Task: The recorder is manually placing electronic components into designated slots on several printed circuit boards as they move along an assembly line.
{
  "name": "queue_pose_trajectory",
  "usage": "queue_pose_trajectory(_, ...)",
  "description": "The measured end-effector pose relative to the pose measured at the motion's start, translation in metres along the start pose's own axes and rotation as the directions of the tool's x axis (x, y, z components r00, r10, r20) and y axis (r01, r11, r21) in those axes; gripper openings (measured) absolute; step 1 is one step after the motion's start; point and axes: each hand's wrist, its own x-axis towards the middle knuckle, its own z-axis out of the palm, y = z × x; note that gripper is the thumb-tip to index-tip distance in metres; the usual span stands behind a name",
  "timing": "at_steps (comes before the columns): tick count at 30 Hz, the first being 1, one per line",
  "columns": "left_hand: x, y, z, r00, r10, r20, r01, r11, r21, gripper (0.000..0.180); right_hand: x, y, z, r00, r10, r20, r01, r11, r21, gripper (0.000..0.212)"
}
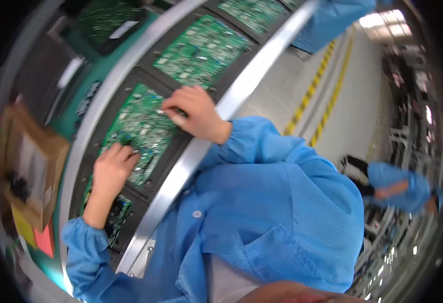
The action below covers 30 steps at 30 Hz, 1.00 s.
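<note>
A green circuit board (143, 123) crowded with small parts lies in a dark carrier between metal rails, below my two hands. My left hand (113, 169) is over the board's left side, its fingers curled down and closed at the surface; a small dark part shows by the fingertips, but whether it is held cannot be made out. At the board's right edge, my right hand (196, 113) has thumb and forefinger brought together in a pinch. Anything between those fingers is too small to name.
Another green board (201, 50) sits farther along the line. A bright metal rail (251, 76) runs between me and the boards. On the left stands a cardboard box (49, 177) with dark parts inside. A person in blue (398, 187) is at the far right.
</note>
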Motion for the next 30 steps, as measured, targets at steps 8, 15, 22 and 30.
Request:
queue_pose_trajectory(8,-0.009,-0.003,-0.028,1.000,0.008,-0.029,-0.003,0.985,0.171,0.033,0.088,-0.024,-0.041,0.991,-0.054,0.125,0.023,0.971,0.237,0.018)
queue_pose_trajectory(15,0.000,-0.070,-0.068,0.750,-0.384,-0.538,0.512,0.852,0.106,0.032,0.188,-0.032,0.013,0.917,-0.337,0.215,0.295,0.934,0.202,0.026)
queue_pose_trajectory(22,0.020,-0.117,-0.047,0.630,-0.421,-0.652,0.688,0.692,0.218,0.038,0.220,-0.037,0.110,0.810,-0.564,0.161,0.567,0.823,0.031,0.037)
queue_pose_trajectory(30,0.026,-0.129,-0.031,0.597,-0.303,-0.743,0.702,0.645,0.302,0.032,0.232,-0.018,0.130,0.761,-0.631,0.150,0.644,0.762,-0.068,0.027)
